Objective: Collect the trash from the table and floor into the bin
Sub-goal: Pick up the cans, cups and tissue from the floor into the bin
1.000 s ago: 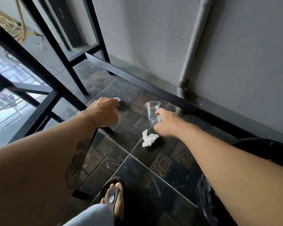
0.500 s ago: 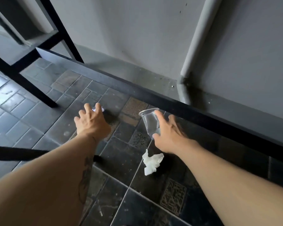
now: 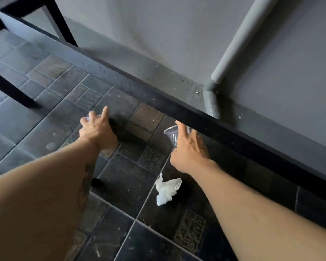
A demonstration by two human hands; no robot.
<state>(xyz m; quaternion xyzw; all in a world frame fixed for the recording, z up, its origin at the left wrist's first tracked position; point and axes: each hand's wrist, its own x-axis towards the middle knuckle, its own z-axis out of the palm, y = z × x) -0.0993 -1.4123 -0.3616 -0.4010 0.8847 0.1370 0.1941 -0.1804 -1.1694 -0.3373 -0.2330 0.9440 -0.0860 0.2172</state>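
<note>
Right hand (image 3: 189, 147): fingers spread around a clear ribbed cup (image 3: 172, 135), tilted above the floor (image 3: 120, 181). Left hand (image 3: 97, 128): fingers hold a small pale scrap (image 3: 87, 118), partly hidden. Crumpled white tissue (image 3: 167, 188) lies on the floor near the right wrist.

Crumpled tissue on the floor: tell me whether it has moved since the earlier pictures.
No. The crumpled tissue lies by the same grout line, near the same patterned tile.

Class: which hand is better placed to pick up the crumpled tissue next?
Probably the right hand: the tissue lies just below its wrist, though it holds a cup. The left hand is farther off.
</note>
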